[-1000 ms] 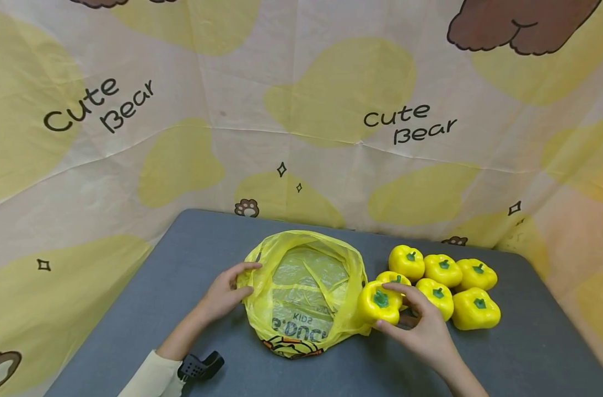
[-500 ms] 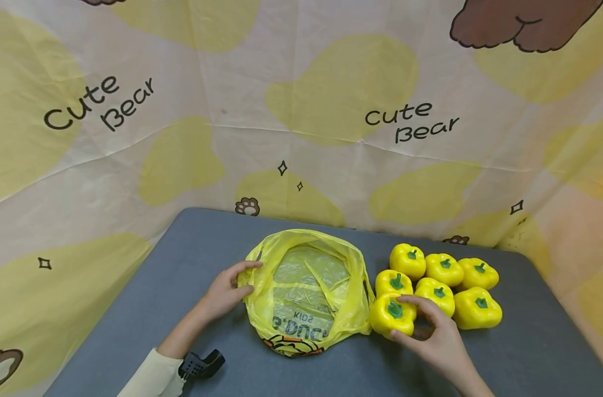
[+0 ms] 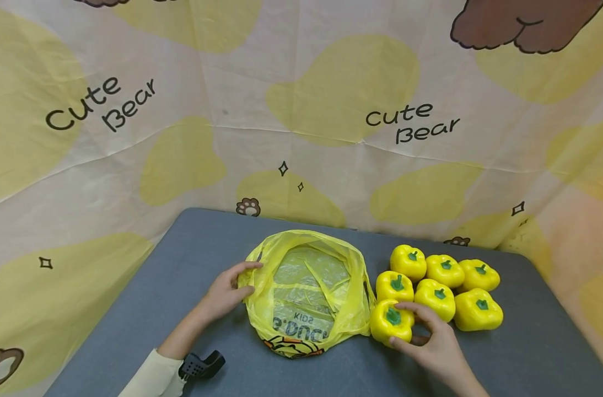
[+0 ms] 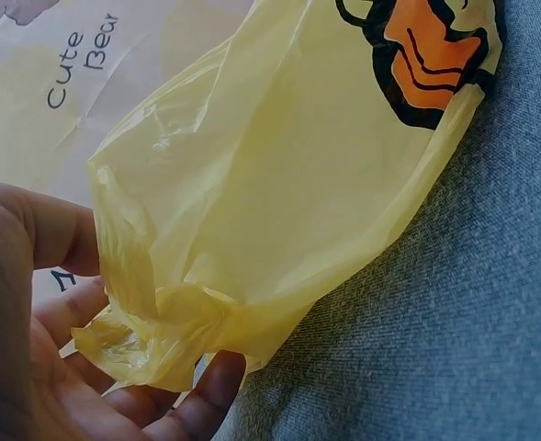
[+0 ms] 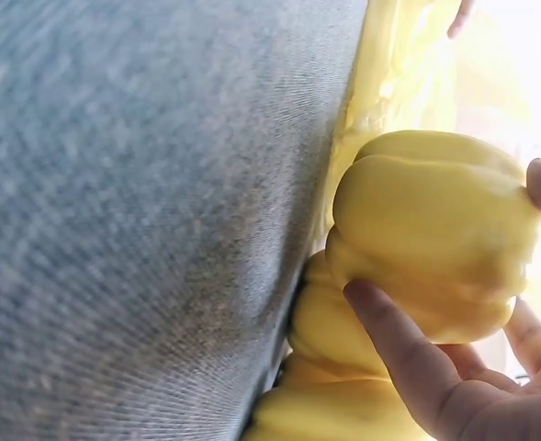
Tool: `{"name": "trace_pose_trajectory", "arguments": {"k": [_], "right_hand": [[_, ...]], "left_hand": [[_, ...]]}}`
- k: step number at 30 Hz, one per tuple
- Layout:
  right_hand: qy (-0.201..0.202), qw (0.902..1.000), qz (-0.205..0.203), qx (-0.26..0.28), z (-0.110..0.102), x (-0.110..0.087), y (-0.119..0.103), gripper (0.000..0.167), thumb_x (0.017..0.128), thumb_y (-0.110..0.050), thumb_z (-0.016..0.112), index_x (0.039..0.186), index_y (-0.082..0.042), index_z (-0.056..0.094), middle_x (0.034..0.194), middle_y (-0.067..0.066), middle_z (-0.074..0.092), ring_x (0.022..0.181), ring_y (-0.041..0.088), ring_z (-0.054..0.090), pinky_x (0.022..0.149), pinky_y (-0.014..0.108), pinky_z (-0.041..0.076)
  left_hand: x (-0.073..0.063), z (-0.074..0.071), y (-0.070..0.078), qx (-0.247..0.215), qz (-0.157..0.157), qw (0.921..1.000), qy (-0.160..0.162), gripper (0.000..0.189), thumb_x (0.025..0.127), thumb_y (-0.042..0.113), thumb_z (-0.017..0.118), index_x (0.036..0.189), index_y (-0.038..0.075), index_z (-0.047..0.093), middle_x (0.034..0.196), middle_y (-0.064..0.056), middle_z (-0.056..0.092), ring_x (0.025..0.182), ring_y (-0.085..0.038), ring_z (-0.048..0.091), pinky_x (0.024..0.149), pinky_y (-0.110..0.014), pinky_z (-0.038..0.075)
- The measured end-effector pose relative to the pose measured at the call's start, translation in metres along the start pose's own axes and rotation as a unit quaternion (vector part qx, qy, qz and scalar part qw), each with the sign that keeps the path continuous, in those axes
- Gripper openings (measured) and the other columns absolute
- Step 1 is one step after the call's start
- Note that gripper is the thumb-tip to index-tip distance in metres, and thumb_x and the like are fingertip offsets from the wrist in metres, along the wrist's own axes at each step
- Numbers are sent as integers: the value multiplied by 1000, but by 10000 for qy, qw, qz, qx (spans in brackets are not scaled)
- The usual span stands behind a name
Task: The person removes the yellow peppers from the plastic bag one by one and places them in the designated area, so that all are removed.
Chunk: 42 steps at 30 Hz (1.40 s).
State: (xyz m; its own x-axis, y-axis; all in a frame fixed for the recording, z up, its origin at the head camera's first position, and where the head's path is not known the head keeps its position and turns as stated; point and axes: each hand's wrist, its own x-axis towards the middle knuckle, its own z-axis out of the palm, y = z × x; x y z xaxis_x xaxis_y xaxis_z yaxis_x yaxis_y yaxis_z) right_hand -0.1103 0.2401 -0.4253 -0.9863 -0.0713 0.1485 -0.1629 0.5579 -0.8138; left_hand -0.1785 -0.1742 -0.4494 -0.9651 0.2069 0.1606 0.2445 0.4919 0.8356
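Note:
A thin yellow plastic bag (image 3: 306, 331) stands on the grey table, its mouth spread wide toward the head camera. At the bag's left rim, my left hand (image 3: 226, 291) grips the bunched plastic between thumb and fingers; the left wrist view shows this gathered fold (image 4: 160, 344). Just right of the bag, my right hand (image 3: 434, 337) holds a yellow bell pepper (image 3: 383, 325) with a green stem, thumb and fingers on opposite sides. In the right wrist view this pepper (image 5: 435, 230) overlaps other yellow peppers behind it.
Several more yellow bell peppers (image 3: 478, 310) sit grouped right of the bag, behind the held one. A black strap-like device (image 3: 201, 365) is at the left wrist. A printed cloth (image 3: 321, 94) hangs behind the table (image 3: 217, 231).
My right hand has moved the pepper away from the bag's opening, rightward and toward me, uncovering the pepper behind it. The bag's right side has shifted slightly outward. My left hand stays put.

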Motion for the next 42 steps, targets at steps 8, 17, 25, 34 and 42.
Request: {"name": "trace_pose_trajectory", "arguments": {"k": [8, 17, 25, 34, 42], "right_hand": [[-166, 9987, 489, -51, 0, 0, 3, 60, 67, -18, 87, 120, -16, 61, 124, 9, 58, 97, 1, 58, 69, 27, 56], [-300, 9976, 619, -94, -1, -1, 6, 62, 66, -19, 87, 121, -17, 60, 126, 10, 57, 99, 9, 60, 69, 27, 56], [-458, 9973, 242, -518, -4, 0, 7, 61, 68, -24, 86, 122, -19, 58, 122, 6, 59, 99, 7, 57, 68, 26, 55], [-357, 9876, -146, -1520, -20, 1, -8, 58, 71, -35, 84, 122, -22, 59, 120, 2, 61, 98, 23, 62, 67, 32, 53], [321, 9700, -1365, -1984, -69, 8, -18, 46, 72, -19, 84, 114, -19, 64, 109, -2, 66, 95, 7, 63, 67, 23, 53]], "left_hand": [[-1, 0, 0, -68, 75, 9999, -22, 47, 84, 3, 62, 130, 13, 58, 134, -10, 59, 123, -28, 49, 89, -28, 43], [-2, 0, -1, -108, 64, 9999, -7, 45, 85, 6, 62, 130, 13, 58, 134, -10, 59, 107, -23, 52, 79, -25, 44], [-3, 0, -2, -456, 225, 9987, 29, 45, 87, 3, 59, 132, 6, 55, 137, -19, 53, 104, -20, 52, 70, -23, 47], [-9, -8, 0, -215, -18, 9993, 297, 43, 91, 7, 58, 133, 11, 54, 136, -17, 50, 101, -27, 58, 70, -29, 48], [-9, -38, 15, 529, 169, 9962, 676, 42, 93, 10, 58, 134, 13, 53, 134, -9, 53, 110, -31, 59, 80, -36, 52]]}}
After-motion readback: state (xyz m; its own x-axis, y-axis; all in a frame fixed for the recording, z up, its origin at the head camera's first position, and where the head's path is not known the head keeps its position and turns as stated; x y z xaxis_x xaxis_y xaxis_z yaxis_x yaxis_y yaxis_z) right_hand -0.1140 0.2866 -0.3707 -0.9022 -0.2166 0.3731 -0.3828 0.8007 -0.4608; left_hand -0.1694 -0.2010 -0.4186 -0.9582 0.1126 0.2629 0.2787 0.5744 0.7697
